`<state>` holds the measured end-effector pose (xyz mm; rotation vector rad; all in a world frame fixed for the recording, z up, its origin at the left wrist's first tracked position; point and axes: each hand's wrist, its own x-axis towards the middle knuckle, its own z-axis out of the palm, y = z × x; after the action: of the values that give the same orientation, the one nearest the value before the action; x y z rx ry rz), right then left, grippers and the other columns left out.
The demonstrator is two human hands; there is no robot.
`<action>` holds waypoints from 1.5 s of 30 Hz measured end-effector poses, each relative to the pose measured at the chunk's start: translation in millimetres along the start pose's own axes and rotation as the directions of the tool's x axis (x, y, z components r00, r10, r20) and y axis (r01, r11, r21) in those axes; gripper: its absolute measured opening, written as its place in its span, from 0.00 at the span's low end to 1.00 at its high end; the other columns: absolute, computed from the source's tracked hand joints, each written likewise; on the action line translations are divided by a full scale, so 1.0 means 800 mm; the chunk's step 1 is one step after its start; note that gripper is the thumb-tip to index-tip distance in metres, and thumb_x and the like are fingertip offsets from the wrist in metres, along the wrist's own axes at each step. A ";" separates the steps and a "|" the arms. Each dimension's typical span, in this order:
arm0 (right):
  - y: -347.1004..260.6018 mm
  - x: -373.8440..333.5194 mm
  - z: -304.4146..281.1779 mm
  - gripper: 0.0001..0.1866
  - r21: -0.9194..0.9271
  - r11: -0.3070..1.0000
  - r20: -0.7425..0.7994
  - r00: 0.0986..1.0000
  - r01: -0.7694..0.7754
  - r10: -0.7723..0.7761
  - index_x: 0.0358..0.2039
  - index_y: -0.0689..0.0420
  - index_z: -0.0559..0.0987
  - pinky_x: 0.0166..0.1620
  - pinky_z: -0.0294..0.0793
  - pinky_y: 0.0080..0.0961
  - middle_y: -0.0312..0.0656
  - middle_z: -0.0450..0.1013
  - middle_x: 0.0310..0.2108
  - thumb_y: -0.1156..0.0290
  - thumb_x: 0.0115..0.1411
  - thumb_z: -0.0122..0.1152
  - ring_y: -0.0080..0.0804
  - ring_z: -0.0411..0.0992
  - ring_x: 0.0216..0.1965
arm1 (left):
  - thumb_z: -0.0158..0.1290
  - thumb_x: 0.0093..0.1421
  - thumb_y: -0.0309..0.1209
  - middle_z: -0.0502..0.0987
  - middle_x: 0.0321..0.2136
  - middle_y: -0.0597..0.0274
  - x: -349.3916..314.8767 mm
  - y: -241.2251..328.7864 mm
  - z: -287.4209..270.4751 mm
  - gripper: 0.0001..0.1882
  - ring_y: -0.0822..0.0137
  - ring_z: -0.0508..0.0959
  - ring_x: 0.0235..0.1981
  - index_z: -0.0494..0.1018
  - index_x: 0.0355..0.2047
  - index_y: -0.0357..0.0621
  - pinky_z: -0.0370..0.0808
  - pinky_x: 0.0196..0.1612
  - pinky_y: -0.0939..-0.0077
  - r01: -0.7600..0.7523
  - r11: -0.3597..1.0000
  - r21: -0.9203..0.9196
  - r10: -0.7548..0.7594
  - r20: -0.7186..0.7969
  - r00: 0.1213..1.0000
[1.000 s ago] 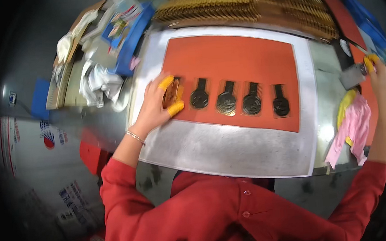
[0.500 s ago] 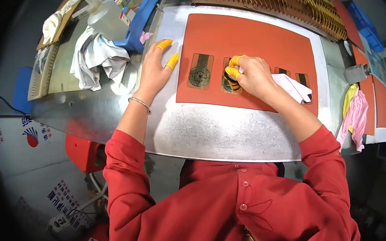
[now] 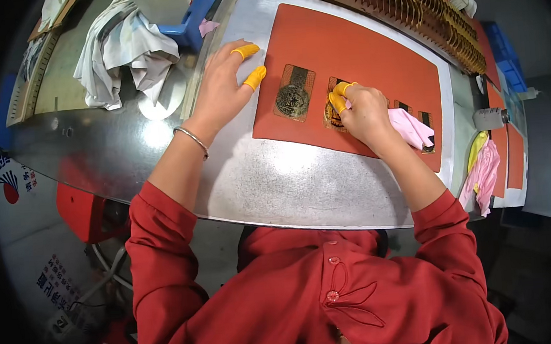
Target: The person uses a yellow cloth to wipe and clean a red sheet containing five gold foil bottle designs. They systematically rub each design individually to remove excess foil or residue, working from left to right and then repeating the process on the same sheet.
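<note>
An orange-red sheet (image 3: 356, 49) lies on the pale metal worktop, with several dark, gold-patterned rectangular plates in a row on it. My left hand (image 3: 220, 86) rests beside the sheet's left edge, thumb and forefinger apart in yellow finger cots, holding nothing. The leftmost plate (image 3: 293, 95), with a round design, is just to its right. My right hand (image 3: 368, 114) is closed over the second plate (image 3: 336, 119), its yellow-capped fingertips pressed down there and partly covering it. A folded pink cloth (image 3: 412, 129) sticks out from under that hand, its gripped part hidden, over the plates farther right.
A long rack of gold-brown curved pieces (image 3: 405, 10) borders the sheet's far side. A crumpled white cloth (image 3: 127, 54) and a blue tray (image 3: 195, 16) are at the left. Rightward are a grey bottle (image 3: 490, 118) and hanging pink rag (image 3: 481, 172). A red stool (image 3: 79, 210) stands below left.
The whole view has shifted a little. My right hand stays on the second plate, its fingertips slightly shifted, and the cloth end is folded differently. My left hand keeps its place beside the sheet.
</note>
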<state>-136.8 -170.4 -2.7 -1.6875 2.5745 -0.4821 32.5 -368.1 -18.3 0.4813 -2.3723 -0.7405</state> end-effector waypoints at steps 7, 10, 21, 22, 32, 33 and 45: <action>-0.019 -0.024 0.007 0.10 0.098 0.985 -0.067 0.988 0.144 -0.137 0.22 0.61 0.77 0.27 0.71 0.39 0.51 0.72 0.20 0.67 0.51 0.62 0.49 0.72 0.23 | 0.54 0.55 0.29 0.70 0.49 0.52 -0.004 -0.003 0.002 0.16 0.53 0.68 0.52 0.71 0.44 0.38 0.64 0.55 0.67 0.005 1.000 0.022 -0.005 -0.016 1.000; -0.004 -0.001 0.005 0.08 -0.080 0.991 -0.072 0.991 0.106 -0.112 0.23 0.61 0.77 0.30 0.72 0.40 0.50 0.72 0.21 0.69 0.50 0.60 0.49 0.72 0.24 | 0.54 0.55 0.29 0.70 0.48 0.52 0.001 -0.004 0.004 0.16 0.53 0.69 0.51 0.71 0.44 0.38 0.64 0.55 0.67 -0.008 1.000 -0.003 0.007 -0.035 0.999; 0.005 0.006 0.012 0.08 -0.032 0.997 -0.046 0.997 0.066 -0.068 0.28 0.58 0.80 0.29 0.73 0.37 0.49 0.74 0.23 0.67 0.50 0.61 0.47 0.73 0.24 | 0.55 0.53 0.31 0.71 0.45 0.55 0.000 -0.008 0.004 0.16 0.53 0.70 0.46 0.72 0.41 0.37 0.66 0.50 0.65 -0.008 1.000 -0.009 0.007 -0.078 0.997; 0.004 0.006 0.011 0.07 -0.027 0.996 -0.043 0.996 0.081 -0.082 0.27 0.58 0.79 0.28 0.73 0.37 0.49 0.74 0.23 0.67 0.51 0.61 0.47 0.73 0.24 | 0.55 0.53 0.31 0.72 0.45 0.55 -0.001 -0.009 0.004 0.16 0.53 0.70 0.46 0.72 0.41 0.37 0.66 0.50 0.65 0.002 1.000 -0.021 -0.004 -0.087 0.996; 0.002 0.014 0.002 0.07 0.003 0.998 -0.056 0.997 0.057 -0.057 0.28 0.57 0.80 0.30 0.72 0.39 0.48 0.73 0.21 0.68 0.51 0.60 0.47 0.73 0.25 | 0.55 0.54 0.31 0.72 0.43 0.55 -0.002 -0.012 0.003 0.16 0.54 0.70 0.46 0.72 0.41 0.37 0.66 0.50 0.65 0.017 0.997 -0.069 -0.024 -0.099 0.995; -0.002 0.002 0.002 0.07 -0.032 0.994 -0.027 0.994 0.107 -0.108 0.28 0.58 0.80 0.30 0.72 0.38 0.48 0.73 0.22 0.69 0.51 0.60 0.47 0.73 0.25 | 0.55 0.53 0.31 0.72 0.43 0.55 -0.002 -0.012 0.000 0.15 0.54 0.71 0.45 0.72 0.41 0.36 0.67 0.50 0.66 0.009 0.999 -0.037 -0.014 -0.120 0.993; 0.013 -0.011 0.003 0.07 -0.012 0.970 -0.035 0.970 0.241 -0.242 0.27 0.58 0.79 0.27 0.72 0.36 0.49 0.72 0.22 0.70 0.48 0.63 0.46 0.72 0.23 | 0.54 0.54 0.30 0.72 0.44 0.54 0.003 -0.004 -0.003 0.15 0.54 0.72 0.46 0.72 0.42 0.35 0.67 0.50 0.68 0.018 0.999 -0.037 -0.021 -0.088 0.996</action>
<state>-141.9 -159.7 -8.6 -2.0256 2.4070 -0.5159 32.7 -372.5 -17.8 0.5125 -2.2714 -0.7541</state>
